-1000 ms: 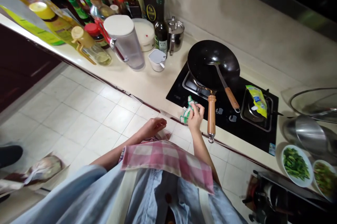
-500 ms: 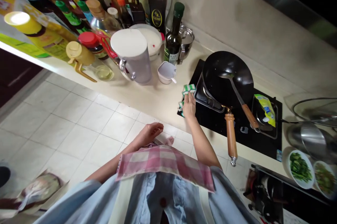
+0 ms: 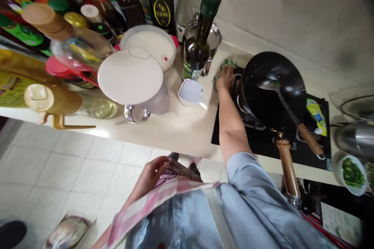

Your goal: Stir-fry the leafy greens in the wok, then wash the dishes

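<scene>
In the head view, the person's right hand [image 3: 226,78] reaches forward and lies palm-down on a green-and-white dishcloth [image 3: 225,63], its fingers bunching the fabric against the worktop [image 3: 187,132]. The cloth sits at the back edge of a black gas hob [image 3: 222,132], just beside a black wok [image 3: 273,85] and behind the hand. Much of it is hidden under the hand, so its exact outline is hard to make out. The left hand [image 3: 153,175] is low and near the person's body, loosely curled and apparently holding nothing, just above a patterned apron [image 3: 177,173] and a pink checked towel [image 3: 146,208].

A steel ladle [image 3: 280,99] rests in the wok, its wooden handle [image 3: 309,138] pointing right, while the wok's own wooden handle [image 3: 288,173] juts toward the person. Left of the cloth stand a dark green-capped bottle [image 3: 198,42], a small white cup [image 3: 190,92], and a white-lidded plastic jug [image 3: 130,76]. A white plate of chopped greens [image 3: 353,175] sits at the far right of the worktop.
</scene>
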`<state>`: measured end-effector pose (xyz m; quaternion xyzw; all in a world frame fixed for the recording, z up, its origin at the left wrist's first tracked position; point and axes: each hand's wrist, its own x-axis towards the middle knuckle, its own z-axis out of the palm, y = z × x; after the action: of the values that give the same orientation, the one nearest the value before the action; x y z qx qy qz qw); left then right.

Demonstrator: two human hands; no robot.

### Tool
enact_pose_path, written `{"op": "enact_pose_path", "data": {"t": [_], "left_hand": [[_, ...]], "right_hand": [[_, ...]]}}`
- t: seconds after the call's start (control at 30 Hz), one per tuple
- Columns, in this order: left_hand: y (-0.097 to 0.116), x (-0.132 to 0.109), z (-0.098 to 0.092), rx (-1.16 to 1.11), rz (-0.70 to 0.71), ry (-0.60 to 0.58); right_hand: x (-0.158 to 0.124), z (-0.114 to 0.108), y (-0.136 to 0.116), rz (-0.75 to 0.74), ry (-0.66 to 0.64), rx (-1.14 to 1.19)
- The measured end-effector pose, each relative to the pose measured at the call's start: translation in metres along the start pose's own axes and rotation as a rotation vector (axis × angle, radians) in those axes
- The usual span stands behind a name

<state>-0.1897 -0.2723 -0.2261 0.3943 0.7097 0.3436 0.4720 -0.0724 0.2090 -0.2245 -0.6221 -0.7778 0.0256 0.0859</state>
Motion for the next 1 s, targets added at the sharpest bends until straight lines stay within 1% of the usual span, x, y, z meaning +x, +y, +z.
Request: {"op": "enact_pose_path", "data": {"t": [0.07, 0.1, 0.17, 0.27, 0.37, 0.43, 0.53, 0.6, 0.67, 0.73, 0.77, 0.8, 0.87, 0.9, 0.93, 1.0], "left_hand": [[0.003, 0.001, -0.004, 0.002, -0.003, -0.006], [0.007, 0.003, -0.005, 0.004, 0.0, -0.012], [0.014, 0.008, -0.008, 0.002, 0.019, -0.024], [0.021, 0.017, -0.013, -0.014, 0.062, -0.044], [0.026, 0.023, -0.016, -0.032, 0.104, -0.083], [0.03, 0.025, -0.017, -0.028, 0.118, -0.11], [0.037, 0.027, -0.017, 0.007, 0.113, -0.151], [0.04, 0.028, -0.014, 0.023, 0.115, -0.173], [0.044, 0.03, -0.008, 0.03, 0.13, -0.189], [0.048, 0.033, -0.001, 0.042, 0.153, -0.224], [0.05, 0.034, 0.003, 0.05, 0.166, -0.245], [0.053, 0.035, 0.008, 0.058, 0.179, -0.263], [0.059, 0.036, 0.017, 0.076, 0.196, -0.298], [0.062, 0.036, 0.021, 0.085, 0.2, -0.308], [0.065, 0.036, 0.026, 0.095, 0.202, -0.314], [0.07, 0.035, 0.034, 0.119, 0.205, -0.317]], "right_hand": [[-0.011, 0.0, 0.002, 0.006, -0.005, -0.01], [-0.022, 0.0, 0.003, -0.002, -0.012, -0.012], [-0.054, -0.002, 0.005, -0.025, -0.025, -0.01], [-0.118, -0.004, 0.005, -0.068, -0.027, 0.016], [-0.191, -0.005, 0.001, -0.098, -0.043, 0.024], [-0.241, -0.006, 0.002, -0.155, -0.073, 0.042], [-0.309, -0.014, 0.016, -0.297, -0.107, 0.161], [-0.338, -0.024, 0.033, -0.339, -0.098, 0.246], [-0.346, -0.036, 0.05, -0.269, -0.046, 0.245], [-0.335, -0.045, 0.064, -0.173, -0.017, 0.161], [-0.326, -0.048, 0.07, -0.161, -0.034, 0.116], [-0.318, -0.05, 0.076, -0.183, -0.075, 0.082], [-0.305, -0.05, 0.089, -0.273, -0.173, 0.058], [-0.304, -0.05, 0.098, -0.299, -0.202, 0.058], [-0.305, -0.049, 0.108, -0.295, -0.212, 0.059], [-0.313, -0.049, 0.135, -0.185, -0.186, 0.047]]}}
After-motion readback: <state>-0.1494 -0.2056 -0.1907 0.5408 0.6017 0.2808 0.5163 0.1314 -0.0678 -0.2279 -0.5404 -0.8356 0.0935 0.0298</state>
